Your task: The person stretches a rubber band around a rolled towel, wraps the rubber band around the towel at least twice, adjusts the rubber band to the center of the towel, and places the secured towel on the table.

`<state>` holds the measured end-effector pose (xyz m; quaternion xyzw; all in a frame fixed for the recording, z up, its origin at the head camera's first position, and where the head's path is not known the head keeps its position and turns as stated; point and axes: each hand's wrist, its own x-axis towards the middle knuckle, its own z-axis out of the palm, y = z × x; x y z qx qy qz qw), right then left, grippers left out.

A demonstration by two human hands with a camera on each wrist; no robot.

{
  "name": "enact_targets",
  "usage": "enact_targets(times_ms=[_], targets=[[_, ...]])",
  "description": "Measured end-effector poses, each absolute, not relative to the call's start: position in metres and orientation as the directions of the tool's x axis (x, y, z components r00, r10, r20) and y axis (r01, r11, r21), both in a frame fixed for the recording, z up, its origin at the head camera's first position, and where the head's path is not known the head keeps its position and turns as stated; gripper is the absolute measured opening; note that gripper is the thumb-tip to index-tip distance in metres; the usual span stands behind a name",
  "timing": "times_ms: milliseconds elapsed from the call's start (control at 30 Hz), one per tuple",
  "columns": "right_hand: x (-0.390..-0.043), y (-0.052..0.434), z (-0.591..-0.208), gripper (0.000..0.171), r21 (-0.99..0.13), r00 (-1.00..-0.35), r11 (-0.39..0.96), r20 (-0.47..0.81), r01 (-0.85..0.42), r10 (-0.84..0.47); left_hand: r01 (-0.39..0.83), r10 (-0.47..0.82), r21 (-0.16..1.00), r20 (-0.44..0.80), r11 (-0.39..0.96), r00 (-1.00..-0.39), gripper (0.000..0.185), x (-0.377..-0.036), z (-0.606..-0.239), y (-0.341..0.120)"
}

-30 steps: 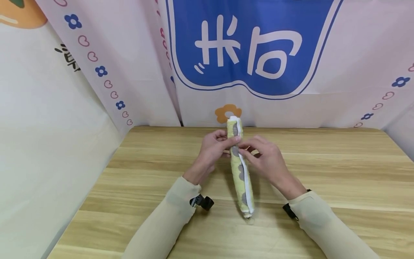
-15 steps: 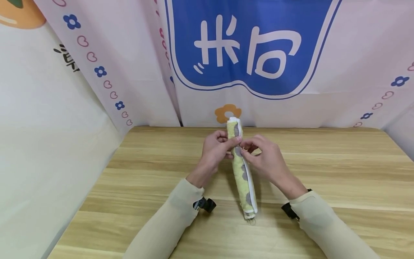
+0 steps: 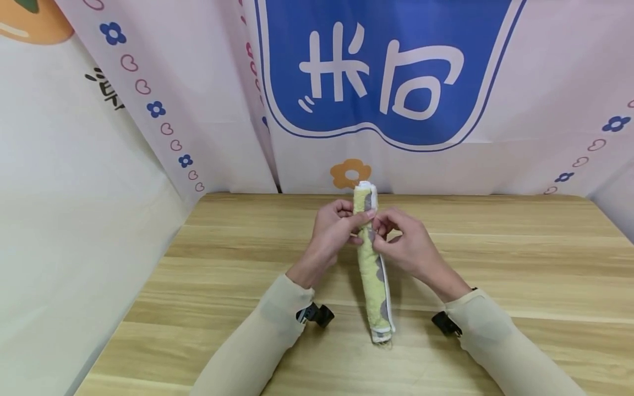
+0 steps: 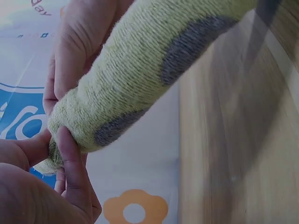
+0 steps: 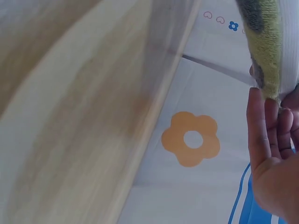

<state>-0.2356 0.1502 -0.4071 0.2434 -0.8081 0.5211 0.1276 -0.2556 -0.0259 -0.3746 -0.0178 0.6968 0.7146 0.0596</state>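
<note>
A rolled-up towel (image 3: 370, 275), yellow with grey spots and a white edge, is held lengthwise over the table. My left hand (image 3: 331, 234) grips its upper part, the thumb across the front and the fingers round the back. On the other side my right hand (image 3: 410, 242) pinches the towel's white edge with thumb and forefinger. In the left wrist view the roll (image 4: 135, 65) fills the upper middle, with fingers of both hands at its far end. Only part of the roll (image 5: 267, 46) shows in the right wrist view, above my right hand (image 5: 273, 158).
A wood-grain table (image 3: 208, 308) lies below. Behind it hangs a white printed cloth (image 3: 228, 148) with a blue sign and an orange flower (image 3: 350, 173). Black wrist cameras sit at both cuffs, including the left camera (image 3: 319, 314).
Both hands have shifted slightly to the right with the towel. The roll has turned a little, so more of its yellow side faces up and its white edge lies farther right.
</note>
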Motion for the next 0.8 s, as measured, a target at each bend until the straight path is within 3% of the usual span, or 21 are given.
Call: enact_targets(times_ms=[333,633,800], targets=[[-0.230,0.142,-0.402,0.014,-0.826,-0.912,0.388,0.385,-0.409,-0.142,-0.034,-0.039,0.999,-0.033,0.018,-0.999,0.031,-0.256,-0.382,-0.025],[-0.229,0.137,-0.407,0.020,-0.629,-0.782,0.485,0.579,-0.608,-0.230,0.017,-0.080,0.999,0.022,0.051,-0.997,0.032,-0.254,-0.384,-0.024],[-0.233,0.140,-0.408,0.020,-0.590,-0.745,0.468,0.599,-0.658,-0.292,0.026,-0.080,0.997,0.031,0.067,-0.996,0.030,-0.254,-0.384,-0.024]])
